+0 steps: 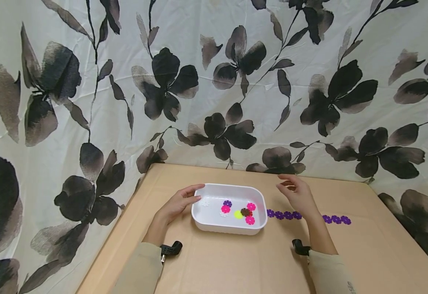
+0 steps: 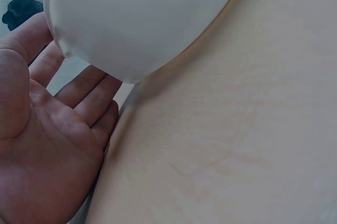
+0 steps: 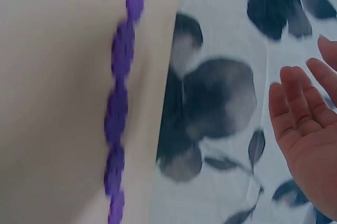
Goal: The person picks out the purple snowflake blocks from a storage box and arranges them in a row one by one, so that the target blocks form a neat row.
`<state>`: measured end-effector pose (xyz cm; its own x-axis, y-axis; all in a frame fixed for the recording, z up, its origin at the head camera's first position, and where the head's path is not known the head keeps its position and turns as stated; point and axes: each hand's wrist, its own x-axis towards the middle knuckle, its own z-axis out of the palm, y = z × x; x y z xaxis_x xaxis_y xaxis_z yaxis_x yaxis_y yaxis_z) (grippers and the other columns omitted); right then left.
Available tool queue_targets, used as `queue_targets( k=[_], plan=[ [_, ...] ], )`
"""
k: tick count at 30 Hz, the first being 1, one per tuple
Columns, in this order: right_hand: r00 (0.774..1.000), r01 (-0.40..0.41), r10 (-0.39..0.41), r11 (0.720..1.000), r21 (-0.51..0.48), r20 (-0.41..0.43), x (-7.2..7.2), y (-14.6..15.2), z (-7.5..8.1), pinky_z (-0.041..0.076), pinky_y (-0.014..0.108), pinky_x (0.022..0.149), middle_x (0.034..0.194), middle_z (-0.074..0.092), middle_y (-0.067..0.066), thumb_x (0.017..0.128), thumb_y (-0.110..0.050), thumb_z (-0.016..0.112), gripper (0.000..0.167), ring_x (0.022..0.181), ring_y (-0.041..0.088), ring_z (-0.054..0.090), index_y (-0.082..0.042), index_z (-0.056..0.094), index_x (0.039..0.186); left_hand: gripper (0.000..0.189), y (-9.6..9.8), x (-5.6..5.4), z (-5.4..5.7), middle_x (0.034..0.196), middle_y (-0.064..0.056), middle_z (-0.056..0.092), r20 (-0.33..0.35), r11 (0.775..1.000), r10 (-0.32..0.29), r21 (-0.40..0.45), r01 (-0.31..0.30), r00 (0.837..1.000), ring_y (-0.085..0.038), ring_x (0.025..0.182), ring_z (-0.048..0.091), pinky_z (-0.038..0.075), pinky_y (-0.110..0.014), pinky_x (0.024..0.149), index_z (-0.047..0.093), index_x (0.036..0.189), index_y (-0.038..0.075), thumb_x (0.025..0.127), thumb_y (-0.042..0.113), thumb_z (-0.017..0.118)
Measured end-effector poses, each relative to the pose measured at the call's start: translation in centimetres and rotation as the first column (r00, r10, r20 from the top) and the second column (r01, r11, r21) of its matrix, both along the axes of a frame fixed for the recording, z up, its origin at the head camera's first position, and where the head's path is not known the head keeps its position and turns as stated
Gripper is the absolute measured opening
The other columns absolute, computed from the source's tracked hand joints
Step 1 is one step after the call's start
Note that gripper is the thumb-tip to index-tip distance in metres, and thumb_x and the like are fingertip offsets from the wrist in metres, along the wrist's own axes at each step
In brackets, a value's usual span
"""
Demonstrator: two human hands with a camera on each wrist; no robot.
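Observation:
A white plastic tray [image 1: 229, 229] sits on the table with several small flower-shaped pieces inside, in pink, purple, yellow, brown and white. My left hand [image 1: 177, 204] holds the tray's left end, its thumb at the rim; the left wrist view shows the fingers against the tray's outer wall [image 2: 131, 34]. Beyond the tray's right end, my right hand [image 1: 297, 195] hovers with loosely bent fingers and nothing in them. A row of purple flower-shaped pieces [image 1: 288, 215] runs rightward from the tray, partly hidden under my right forearm. The right wrist view shows these purple pieces [image 3: 120, 113] blurred, edge to edge.
The tan table [image 1: 236, 265] carries all of this. A white cloth [image 1: 184, 134] with dark printed flowers hangs behind its far edge. Black wrist devices [image 1: 171, 248] are on both wrists.

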<state>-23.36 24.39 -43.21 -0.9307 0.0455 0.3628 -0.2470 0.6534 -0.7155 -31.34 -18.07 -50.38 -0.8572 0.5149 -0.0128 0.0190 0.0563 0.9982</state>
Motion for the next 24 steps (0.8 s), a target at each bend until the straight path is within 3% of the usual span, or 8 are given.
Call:
queue_targets(
  k=[8, 16, 21, 24],
  plan=[
    [0.993, -0.112, 0.112, 0.994, -0.001, 0.021, -0.8, -4.4, -0.4, 0.055, 0.025, 0.091, 0.129, 0.070, 0.013, 0.100, -0.014, 0.071, 0.036, 0.110, 0.029, 0.068, -0.006, 0.066, 0.135, 0.049, 0.1, -0.1, -0.1, 0.159, -0.011, 0.050, 0.016, 1.000, 0.007, 0.011, -0.007, 1.000, -0.032, 0.146, 0.047, 0.039, -0.039, 0.119, 0.056, 0.151, 0.016, 0.102, 0.011, 0.065],
    [0.976, -0.202, 0.200, 0.979, 0.014, 0.091, -1.6, -8.1, -1.4, 0.059, 0.032, 0.092, 0.127, 0.069, 0.011, 0.097, -0.013, 0.074, 0.034, 0.110, 0.025, 0.066, -0.008, 0.069, 0.131, 0.051, 0.0, 0.0, -0.1, 0.160, -0.011, 0.049, 0.019, 1.000, 0.005, 0.011, -0.005, 1.000, -0.032, 0.146, 0.047, 0.035, -0.047, 0.123, 0.055, 0.152, 0.016, 0.102, 0.012, 0.065],
    [0.950, -0.269, 0.256, 0.961, 0.056, 0.179, -2.3, -10.3, -2.4, 0.060, 0.045, 0.095, 0.125, 0.071, 0.009, 0.096, -0.010, 0.075, 0.034, 0.110, 0.026, 0.066, -0.006, 0.070, 0.129, 0.051, -0.1, 0.0, -0.1, 0.160, -0.011, 0.049, 0.013, 1.000, 0.005, 0.014, -0.005, 1.000, -0.032, 0.147, 0.047, 0.038, -0.043, 0.121, 0.055, 0.151, 0.016, 0.102, 0.013, 0.066],
    [0.930, -0.307, 0.270, 0.944, 0.121, 0.248, -2.7, -11.5, -2.6, 0.059, 0.047, 0.096, 0.127, 0.071, 0.009, 0.095, -0.009, 0.075, 0.035, 0.111, 0.027, 0.066, -0.009, 0.071, 0.130, 0.051, -0.1, 0.1, 0.0, 0.160, -0.010, 0.049, 0.012, 1.000, 0.009, 0.011, -0.009, 1.000, -0.031, 0.146, 0.047, 0.038, -0.043, 0.121, 0.056, 0.151, 0.017, 0.101, 0.015, 0.068]
  ],
)
